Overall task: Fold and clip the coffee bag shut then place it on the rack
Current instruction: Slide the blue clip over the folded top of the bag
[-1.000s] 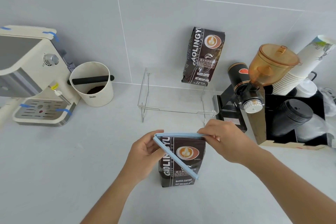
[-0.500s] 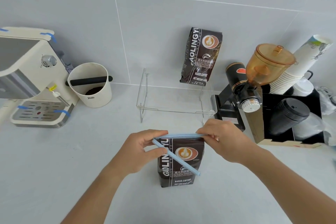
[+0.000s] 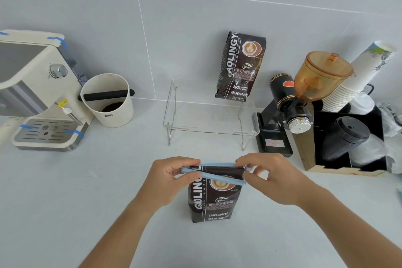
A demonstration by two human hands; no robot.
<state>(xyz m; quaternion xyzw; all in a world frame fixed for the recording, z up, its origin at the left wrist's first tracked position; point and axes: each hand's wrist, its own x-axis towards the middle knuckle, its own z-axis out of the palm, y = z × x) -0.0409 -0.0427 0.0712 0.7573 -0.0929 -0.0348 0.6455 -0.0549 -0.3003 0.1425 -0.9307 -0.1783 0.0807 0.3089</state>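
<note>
A dark brown coffee bag [image 3: 212,200] stands upright on the white counter in front of me, its top folded over. A light blue bag clip [image 3: 214,175] straddles the folded top, its two arms nearly together with a narrow wedge left between them. My left hand [image 3: 171,178] pinches the clip's hinged left end. My right hand [image 3: 269,177] grips the clip's right end and the bag's top corner. Behind the bag stands a clear acrylic rack [image 3: 208,118], and a second coffee bag [image 3: 240,68] rests on its far right against the wall.
An espresso machine [image 3: 37,91] and a white knock box [image 3: 108,99] stand at the left. At the right are a coffee grinder [image 3: 304,95], stacked paper cups [image 3: 356,78] and a black organiser [image 3: 348,143] with lids.
The clip's lower arm has swung up from a steep diagonal to almost parallel with the upper arm. My right hand has shifted onto the clip's right end.
</note>
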